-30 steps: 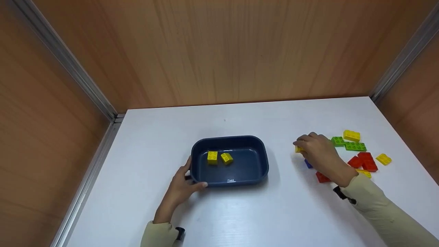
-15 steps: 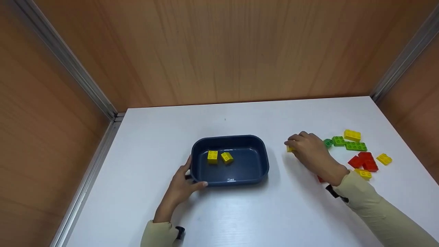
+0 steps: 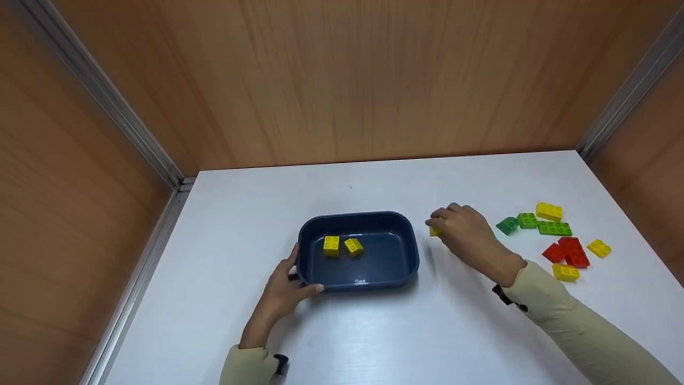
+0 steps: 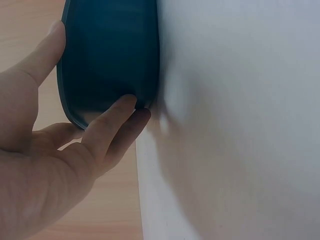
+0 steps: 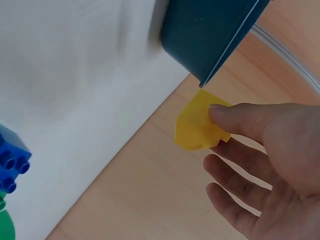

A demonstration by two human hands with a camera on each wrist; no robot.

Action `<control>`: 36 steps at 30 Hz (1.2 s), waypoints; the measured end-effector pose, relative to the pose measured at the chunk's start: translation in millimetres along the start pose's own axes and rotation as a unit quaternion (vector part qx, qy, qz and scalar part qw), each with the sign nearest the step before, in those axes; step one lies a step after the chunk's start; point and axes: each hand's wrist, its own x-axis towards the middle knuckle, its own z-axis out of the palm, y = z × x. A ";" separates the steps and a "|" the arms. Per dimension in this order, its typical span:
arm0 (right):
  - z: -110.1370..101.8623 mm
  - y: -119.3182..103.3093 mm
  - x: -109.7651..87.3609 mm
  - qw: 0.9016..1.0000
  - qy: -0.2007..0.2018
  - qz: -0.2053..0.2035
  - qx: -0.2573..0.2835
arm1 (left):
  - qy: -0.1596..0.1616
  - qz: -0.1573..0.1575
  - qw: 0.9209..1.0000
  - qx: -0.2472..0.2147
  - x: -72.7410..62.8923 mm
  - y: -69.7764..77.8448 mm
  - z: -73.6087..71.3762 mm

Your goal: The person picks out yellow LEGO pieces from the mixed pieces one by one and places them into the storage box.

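Observation:
My left hand (image 3: 280,291) grips the left end of a dark blue rectangular dish (image 3: 409,251), its thumb along the near rim and its fingers at the end wall, as the left wrist view also shows. Two yellow toy building bricks, one squarer (image 3: 331,246) and one smaller (image 3: 354,247), lie inside the dish toward its left. Just right of the dish, my right hand (image 3: 470,235) is raised over the table. Between thumb and forefinger it pinches a yellow building brick (image 5: 197,122) with a slanted face; the other fingers hang free.
At the right of the white table (image 3: 374,342) lie green bricks (image 3: 554,228), red bricks (image 3: 572,251) and several yellow bricks (image 3: 566,272). A blue brick (image 5: 12,155) shows in the right wrist view. Wooden panels (image 3: 342,80) enclose the table's back and sides.
My right hand has moved left toward the dish with the yellow brick. A dark green brick has come into view behind it. The left hand and the dish have stayed put.

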 end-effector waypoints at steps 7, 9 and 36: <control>-1.8 -10.9 9.2 1.000 0.019 -0.023 0.004 | -0.003 0.004 1.000 -0.010 -0.5 -0.9 -0.7; -2.4 -13.8 11.4 0.999 0.022 -0.027 0.007 | -0.002 0.003 1.000 -0.010 -0.8 -0.6 -0.7; -1.0 -49.1 43.3 0.998 -0.027 -0.052 0.025 | 0.008 -0.009 1.000 0.013 -0.2 2.2 0.9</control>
